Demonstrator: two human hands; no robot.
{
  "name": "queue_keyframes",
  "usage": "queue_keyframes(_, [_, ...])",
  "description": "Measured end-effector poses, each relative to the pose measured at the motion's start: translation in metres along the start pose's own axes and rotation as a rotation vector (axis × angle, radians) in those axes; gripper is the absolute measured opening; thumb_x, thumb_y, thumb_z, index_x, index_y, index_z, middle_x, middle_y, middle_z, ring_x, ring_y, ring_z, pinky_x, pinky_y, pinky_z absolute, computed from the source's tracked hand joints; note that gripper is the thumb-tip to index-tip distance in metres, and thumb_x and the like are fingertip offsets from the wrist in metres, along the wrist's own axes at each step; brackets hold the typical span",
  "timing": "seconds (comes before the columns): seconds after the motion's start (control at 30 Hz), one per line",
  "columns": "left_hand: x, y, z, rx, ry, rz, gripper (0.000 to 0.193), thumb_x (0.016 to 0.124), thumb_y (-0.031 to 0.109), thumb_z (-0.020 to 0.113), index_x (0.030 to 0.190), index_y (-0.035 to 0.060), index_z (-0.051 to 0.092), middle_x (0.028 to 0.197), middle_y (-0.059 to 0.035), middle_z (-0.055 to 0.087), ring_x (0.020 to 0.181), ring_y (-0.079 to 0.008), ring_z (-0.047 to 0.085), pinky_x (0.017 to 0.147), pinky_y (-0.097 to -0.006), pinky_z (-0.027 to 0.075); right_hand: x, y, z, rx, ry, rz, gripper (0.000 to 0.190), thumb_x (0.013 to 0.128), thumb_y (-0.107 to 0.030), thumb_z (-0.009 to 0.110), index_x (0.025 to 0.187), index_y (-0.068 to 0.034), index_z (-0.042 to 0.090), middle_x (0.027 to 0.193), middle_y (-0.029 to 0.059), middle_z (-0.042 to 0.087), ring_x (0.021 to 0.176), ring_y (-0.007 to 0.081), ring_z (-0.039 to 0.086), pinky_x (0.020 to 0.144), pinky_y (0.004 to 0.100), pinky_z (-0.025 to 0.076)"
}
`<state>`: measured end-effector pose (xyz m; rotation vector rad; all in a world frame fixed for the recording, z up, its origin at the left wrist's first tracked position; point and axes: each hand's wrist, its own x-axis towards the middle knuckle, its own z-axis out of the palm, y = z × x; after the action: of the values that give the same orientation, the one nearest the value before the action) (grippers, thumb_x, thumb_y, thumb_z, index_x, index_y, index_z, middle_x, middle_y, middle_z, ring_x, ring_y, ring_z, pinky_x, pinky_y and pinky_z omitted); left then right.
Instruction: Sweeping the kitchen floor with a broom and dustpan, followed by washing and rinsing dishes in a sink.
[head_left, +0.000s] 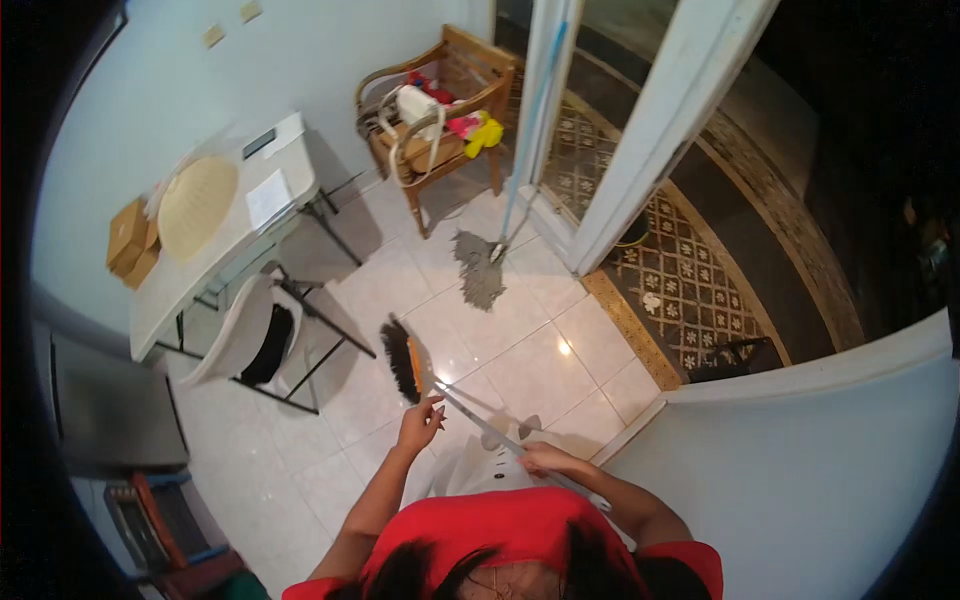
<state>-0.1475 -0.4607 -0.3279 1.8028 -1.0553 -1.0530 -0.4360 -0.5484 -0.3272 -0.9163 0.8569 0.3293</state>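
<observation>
My right hand (541, 457) grips the grey handle of a push broom (405, 358), whose black bristles and orange strip are lifted in front of me or near the tiled floor; the exact height cannot be told. Beside the handle, close to the broom head, my left hand (421, 426) is raised with its fingers partly apart and nothing held in it. Farther ahead, a mop (480, 270) with a grey string head rests on the floor, its blue pole leaning upright against the white door frame.
A white folding chair (251, 330) stands left by a white table (217, 259) bearing a woven hat, papers and boxes. A wooden armchair (420, 176) holds a white bag and colourful items. At right, an open doorway has a patterned sill (630, 330); shelves stand at lower left.
</observation>
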Motion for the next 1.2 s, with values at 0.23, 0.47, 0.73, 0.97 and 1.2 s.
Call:
queue_keyframes(0.23, [-0.061, -0.037, -0.03, -0.068, 0.084, -0.108, 0.025, 0.087, 0.011, 0.052, 0.11, 0.0018, 0.055, 0.066, -0.0095, 0.062, 0.064, -0.0151, 0.065, 0.057, -0.0269, 0.05, 0.066, 0.033, -0.005, -0.144, 0.11, 0.029, 0.022, 0.08, -0.02, 0.057, 0.065, -0.005, 0.051, 0.052, 0.0042, 0.048, 0.039, 0.0148, 0.045, 0.037, 0.0303, 0.035])
queue_keyframes(0.47, [-0.082, -0.055, -0.04, -0.123, 0.127, -0.057, 0.025, 0.086, 0.011, 0.053, 0.11, 0.0024, 0.055, 0.063, -0.0086, 0.06, 0.064, -0.0153, 0.065, 0.055, -0.0267, 0.049, -0.056, 0.077, -0.107, 0.356, 0.596, 0.347, 0.022, 0.081, -0.019, 0.054, 0.066, -0.003, 0.051, 0.056, 0.0096, 0.052, 0.043, 0.0192, 0.049, 0.038, 0.032, 0.037])
queue_keyframes(0.73, [-0.087, -0.067, -0.064, -0.184, 0.093, -0.012, 0.025, 0.086, 0.009, 0.053, 0.11, 0.0023, 0.055, 0.061, -0.0069, 0.058, 0.064, -0.014, 0.064, 0.055, -0.0257, 0.049, -0.048, 0.035, -0.033, 0.073, 0.898, -0.013, 0.013, 0.079, -0.006, 0.054, 0.071, 0.0, 0.045, 0.049, 0.0052, 0.043, 0.037, 0.0165, 0.043, 0.033, 0.0314, 0.035])
queue_keyframes(0.97, [-0.037, -0.044, -0.049, -0.108, 0.003, -0.022, 0.025, 0.086, 0.009, 0.053, 0.11, 0.0014, 0.055, 0.06, -0.0065, 0.057, 0.064, -0.0141, 0.064, 0.055, -0.0255, 0.05, -0.068, -0.022, -0.063, 0.298, 0.614, -0.146, 0.012, 0.08, -0.009, 0.054, 0.076, -0.005, 0.043, 0.05, -0.0002, 0.039, 0.038, 0.01, 0.038, 0.033, 0.0255, 0.032])
queue_keyframes(1.2, [0.056, 0.008, -0.005, -0.153, 0.046, -0.103, 0.026, 0.087, 0.011, 0.053, 0.111, 0.0016, 0.054, 0.066, -0.009, 0.061, 0.063, -0.0146, 0.064, 0.056, -0.0259, 0.05, 0.058, -0.141, -0.186, 0.207, 0.587, -0.225, 0.016, 0.081, -0.01, 0.054, 0.071, -0.006, 0.043, 0.051, 0.0023, 0.042, 0.037, 0.0117, 0.039, 0.032, 0.0263, 0.032])
